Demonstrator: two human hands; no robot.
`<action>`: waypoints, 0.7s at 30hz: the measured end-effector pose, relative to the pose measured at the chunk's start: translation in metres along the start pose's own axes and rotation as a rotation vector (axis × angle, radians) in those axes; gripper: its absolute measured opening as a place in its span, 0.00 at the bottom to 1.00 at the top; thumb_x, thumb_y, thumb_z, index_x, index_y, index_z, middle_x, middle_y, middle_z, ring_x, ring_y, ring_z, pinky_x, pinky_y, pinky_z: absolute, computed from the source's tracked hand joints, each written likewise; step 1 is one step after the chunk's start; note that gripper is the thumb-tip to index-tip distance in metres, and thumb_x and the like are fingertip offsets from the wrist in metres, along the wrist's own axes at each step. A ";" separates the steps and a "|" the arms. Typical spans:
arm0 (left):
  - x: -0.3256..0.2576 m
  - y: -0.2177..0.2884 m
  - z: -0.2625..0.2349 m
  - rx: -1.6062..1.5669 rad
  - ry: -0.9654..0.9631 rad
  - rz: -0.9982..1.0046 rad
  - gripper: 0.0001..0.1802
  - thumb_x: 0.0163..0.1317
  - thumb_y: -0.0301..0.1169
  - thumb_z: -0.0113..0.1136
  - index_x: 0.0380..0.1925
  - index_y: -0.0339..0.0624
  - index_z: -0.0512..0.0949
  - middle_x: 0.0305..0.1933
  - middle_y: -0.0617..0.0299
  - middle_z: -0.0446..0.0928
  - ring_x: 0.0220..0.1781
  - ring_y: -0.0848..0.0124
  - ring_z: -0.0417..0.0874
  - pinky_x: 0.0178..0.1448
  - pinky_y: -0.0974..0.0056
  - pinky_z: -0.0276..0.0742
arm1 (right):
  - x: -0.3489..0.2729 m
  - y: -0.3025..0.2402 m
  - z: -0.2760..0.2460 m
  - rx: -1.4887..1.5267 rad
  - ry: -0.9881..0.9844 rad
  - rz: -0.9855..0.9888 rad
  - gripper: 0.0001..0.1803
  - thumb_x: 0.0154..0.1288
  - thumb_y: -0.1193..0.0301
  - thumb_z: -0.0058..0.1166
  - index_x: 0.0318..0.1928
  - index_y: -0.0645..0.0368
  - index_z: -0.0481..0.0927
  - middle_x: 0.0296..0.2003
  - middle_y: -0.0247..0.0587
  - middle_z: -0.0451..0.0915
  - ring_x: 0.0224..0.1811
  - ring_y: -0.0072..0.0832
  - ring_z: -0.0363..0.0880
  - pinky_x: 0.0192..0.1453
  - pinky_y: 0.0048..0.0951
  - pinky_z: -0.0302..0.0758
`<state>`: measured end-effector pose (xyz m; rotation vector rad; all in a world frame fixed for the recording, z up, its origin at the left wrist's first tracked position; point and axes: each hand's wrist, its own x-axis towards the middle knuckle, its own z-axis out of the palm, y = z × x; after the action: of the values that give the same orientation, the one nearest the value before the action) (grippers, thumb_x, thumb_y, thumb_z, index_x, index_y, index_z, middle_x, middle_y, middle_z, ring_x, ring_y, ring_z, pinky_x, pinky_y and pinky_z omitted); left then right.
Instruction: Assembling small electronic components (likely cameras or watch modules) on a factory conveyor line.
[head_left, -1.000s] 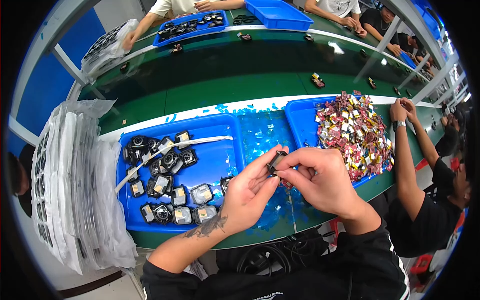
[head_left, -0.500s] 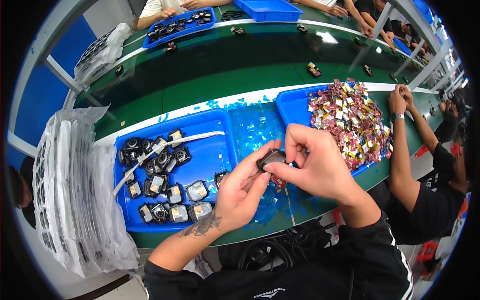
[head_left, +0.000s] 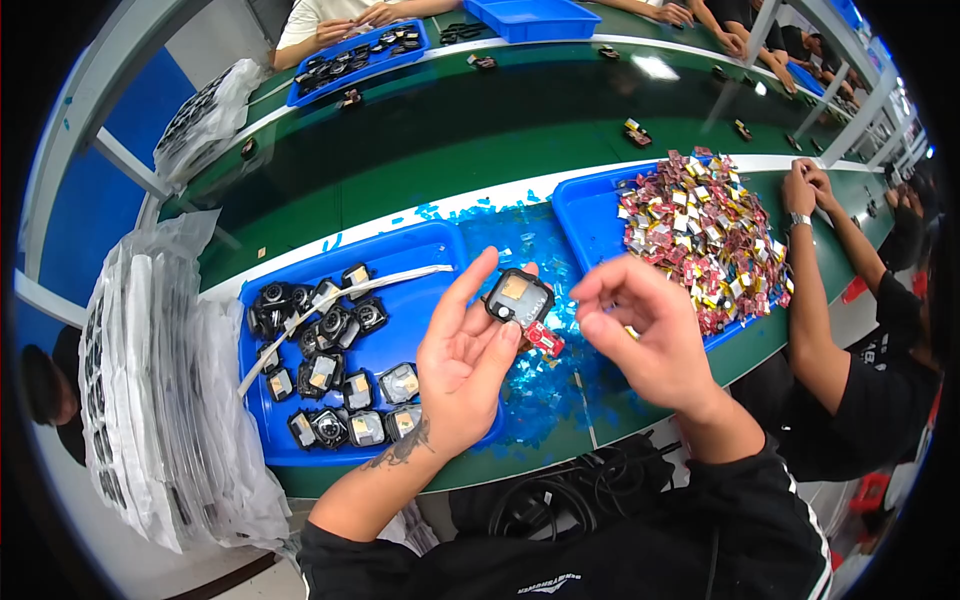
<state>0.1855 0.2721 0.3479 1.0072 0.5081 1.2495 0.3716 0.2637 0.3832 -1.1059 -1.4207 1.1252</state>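
My left hand (head_left: 462, 350) is closed on a small black watch case (head_left: 520, 297), gripping its edge between thumb and fingers. The case's grey inner face with a tan square sticker points up. Just below it, by the thumb tip, shows a small red circuit board (head_left: 543, 338); I cannot tell whether it hangs from the case or lies underneath. To the right, my right hand (head_left: 645, 340) is raised apart from the case, thumb and curled forefinger separated, with nothing visible between them. Similar black cases (head_left: 330, 325) sit in the blue tray (head_left: 390, 245) on the left.
A second blue tray (head_left: 585, 205) holds a heap of red boards with white and yellow parts (head_left: 690, 230). Blue film scraps (head_left: 520, 400) litter the bench between. Wrapped stacked sheets (head_left: 150, 380) stand at left. Beyond runs a green belt (head_left: 400, 130) with scattered parts; co-workers sit across and right.
The watch case has turned so its grey, stickered face shows. My right hand has let go of it and drawn away to the right.
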 end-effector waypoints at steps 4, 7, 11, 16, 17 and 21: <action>0.000 -0.002 -0.010 0.394 -0.139 0.188 0.20 0.69 0.18 0.48 0.61 0.30 0.70 0.65 0.44 0.68 0.68 0.59 0.70 0.70 0.59 0.65 | -0.008 0.001 0.001 -0.107 -0.129 0.002 0.08 0.64 0.78 0.59 0.43 0.66 0.81 0.37 0.37 0.82 0.38 0.19 0.81 0.42 0.23 0.81; -0.001 0.006 -0.006 0.450 -0.132 0.175 0.17 0.69 0.18 0.47 0.56 0.31 0.75 0.64 0.44 0.69 0.67 0.59 0.71 0.68 0.61 0.67 | -0.006 0.001 0.002 -0.013 -0.179 0.077 0.06 0.65 0.77 0.58 0.42 0.66 0.81 0.36 0.37 0.82 0.37 0.19 0.81 0.42 0.23 0.81; -0.002 0.004 -0.007 0.630 -0.174 0.201 0.20 0.62 0.15 0.53 0.55 0.37 0.78 0.61 0.43 0.72 0.62 0.57 0.77 0.62 0.61 0.74 | -0.005 0.000 -0.004 0.144 -0.161 0.192 0.05 0.66 0.78 0.57 0.41 0.66 0.81 0.37 0.37 0.82 0.38 0.18 0.81 0.42 0.22 0.81; -0.003 0.009 -0.001 0.880 -0.160 0.274 0.16 0.55 0.14 0.63 0.44 0.33 0.83 0.51 0.48 0.78 0.57 0.56 0.81 0.55 0.61 0.81 | -0.007 -0.002 -0.007 0.025 -0.220 0.120 0.05 0.68 0.78 0.55 0.42 0.67 0.80 0.37 0.37 0.82 0.39 0.17 0.80 0.38 0.21 0.79; -0.003 0.009 -0.002 0.882 -0.167 0.270 0.16 0.55 0.14 0.63 0.44 0.33 0.83 0.51 0.48 0.78 0.57 0.56 0.81 0.55 0.61 0.81 | -0.007 -0.004 -0.007 -0.051 -0.211 0.088 0.04 0.68 0.78 0.54 0.40 0.66 0.79 0.36 0.39 0.80 0.38 0.21 0.80 0.36 0.23 0.79; -0.005 0.007 -0.002 0.820 -0.114 0.137 0.13 0.55 0.19 0.67 0.42 0.35 0.84 0.50 0.49 0.79 0.47 0.65 0.85 0.47 0.66 0.83 | -0.013 0.001 -0.005 -0.250 -0.110 -0.046 0.04 0.67 0.79 0.53 0.41 0.65 0.77 0.36 0.41 0.77 0.37 0.26 0.79 0.35 0.25 0.79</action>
<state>0.1790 0.2678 0.3519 1.8117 0.9067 1.0991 0.3786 0.2513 0.3805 -1.1929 -1.7002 1.0078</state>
